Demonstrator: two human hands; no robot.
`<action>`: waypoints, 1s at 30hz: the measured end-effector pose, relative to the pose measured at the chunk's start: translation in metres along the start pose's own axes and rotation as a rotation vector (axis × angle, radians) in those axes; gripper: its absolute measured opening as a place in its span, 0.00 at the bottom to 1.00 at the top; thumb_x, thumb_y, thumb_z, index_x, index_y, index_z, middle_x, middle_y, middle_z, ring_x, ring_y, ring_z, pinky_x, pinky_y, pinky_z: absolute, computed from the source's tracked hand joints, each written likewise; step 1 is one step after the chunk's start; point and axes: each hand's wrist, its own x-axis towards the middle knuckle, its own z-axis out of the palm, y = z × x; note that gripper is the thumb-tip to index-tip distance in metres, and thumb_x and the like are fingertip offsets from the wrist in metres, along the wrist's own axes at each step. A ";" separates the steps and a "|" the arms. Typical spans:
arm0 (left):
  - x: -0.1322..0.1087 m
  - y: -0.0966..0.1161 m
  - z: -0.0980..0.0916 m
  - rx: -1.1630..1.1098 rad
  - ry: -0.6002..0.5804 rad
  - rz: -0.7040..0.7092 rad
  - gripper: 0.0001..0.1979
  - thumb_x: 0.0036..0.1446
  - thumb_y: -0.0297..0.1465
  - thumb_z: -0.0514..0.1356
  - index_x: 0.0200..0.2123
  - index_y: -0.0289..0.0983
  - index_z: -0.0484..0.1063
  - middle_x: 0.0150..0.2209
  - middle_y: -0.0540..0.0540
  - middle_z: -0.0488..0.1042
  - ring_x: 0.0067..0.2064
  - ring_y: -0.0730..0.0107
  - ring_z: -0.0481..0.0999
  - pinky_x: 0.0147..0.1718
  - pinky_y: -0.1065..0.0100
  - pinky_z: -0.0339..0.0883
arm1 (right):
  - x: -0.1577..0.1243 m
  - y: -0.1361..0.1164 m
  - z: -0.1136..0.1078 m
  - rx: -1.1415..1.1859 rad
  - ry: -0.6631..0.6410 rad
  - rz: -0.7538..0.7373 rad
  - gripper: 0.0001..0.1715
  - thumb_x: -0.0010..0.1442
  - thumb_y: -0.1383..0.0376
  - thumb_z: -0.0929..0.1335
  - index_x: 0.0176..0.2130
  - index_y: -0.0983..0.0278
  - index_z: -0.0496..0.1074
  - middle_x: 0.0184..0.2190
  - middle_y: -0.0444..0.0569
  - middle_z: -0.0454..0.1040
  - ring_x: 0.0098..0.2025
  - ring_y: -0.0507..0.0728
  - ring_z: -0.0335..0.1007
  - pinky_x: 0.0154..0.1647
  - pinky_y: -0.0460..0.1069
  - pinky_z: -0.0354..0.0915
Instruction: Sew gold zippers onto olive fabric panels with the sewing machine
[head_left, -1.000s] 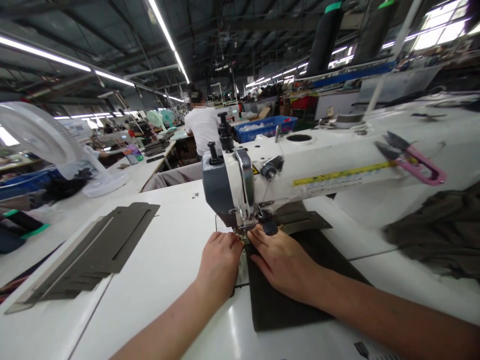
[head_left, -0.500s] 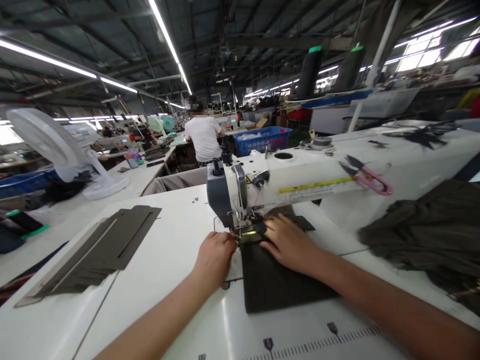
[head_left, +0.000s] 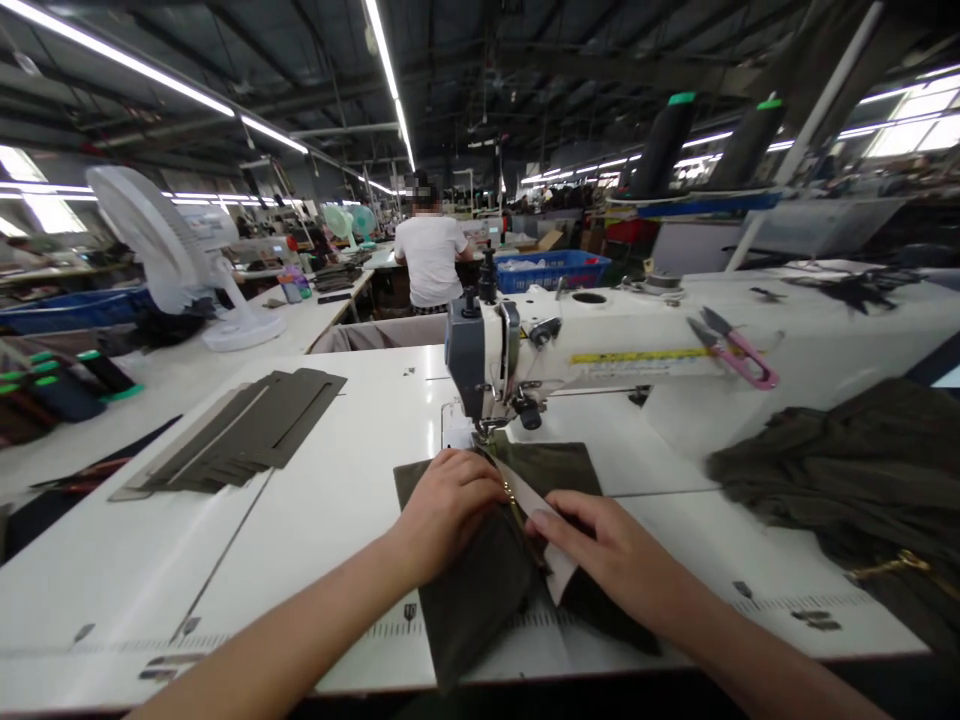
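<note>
A dark olive fabric piece [head_left: 480,590] lies turned at an angle in front of the sewing machine [head_left: 480,350], one corner reaching under the needle area. Along its middle runs a gold-toothed zipper [head_left: 514,500], beside a pale strip [head_left: 564,572] that is folded up. My left hand [head_left: 454,505] is closed on the fabric left of the zipper, close to the presser foot, its fingertips partly hidden. To the right of the zipper, my right hand [head_left: 611,550] pinches the fabric by the pale strip between thumb and fingers.
A stack of olive cut pieces [head_left: 247,430] lies on the left of the table. Crumpled olive fabric [head_left: 847,480] is heaped at the right. Pink-handled snips [head_left: 739,350] rest on the machine arm. Beyond are a white fan [head_left: 172,250], a blue crate [head_left: 555,272] and a person [head_left: 431,250].
The fabric has come toward me and turned, so the zipper and pale strip now show. Both hands have drawn back from the needle; the right now pinches the fabric instead of lying flat.
</note>
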 end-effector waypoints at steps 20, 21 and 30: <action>0.028 -0.014 -0.007 0.088 0.001 0.093 0.14 0.61 0.28 0.47 0.27 0.35 0.69 0.25 0.45 0.74 0.30 0.68 0.74 0.32 0.68 0.68 | -0.024 -0.013 0.013 -0.713 0.599 -0.581 0.16 0.58 0.75 0.57 0.37 0.64 0.70 0.34 0.54 0.75 0.35 0.59 0.72 0.36 0.54 0.67; 0.031 -0.015 -0.008 0.083 -0.006 0.060 0.14 0.60 0.27 0.48 0.26 0.35 0.70 0.24 0.45 0.73 0.28 0.68 0.74 0.29 0.70 0.67 | -0.024 -0.018 0.027 -0.702 0.568 -0.604 0.16 0.58 0.74 0.57 0.36 0.62 0.70 0.33 0.53 0.75 0.35 0.59 0.72 0.35 0.54 0.68; 0.040 -0.015 -0.023 -0.110 0.182 -0.303 0.05 0.49 0.26 0.62 0.23 0.34 0.74 0.23 0.50 0.76 0.26 0.70 0.75 0.27 0.74 0.65 | 0.037 -0.011 0.063 -0.832 0.097 -0.177 0.31 0.52 0.55 0.69 0.46 0.78 0.69 0.48 0.69 0.67 0.51 0.71 0.62 0.50 0.61 0.60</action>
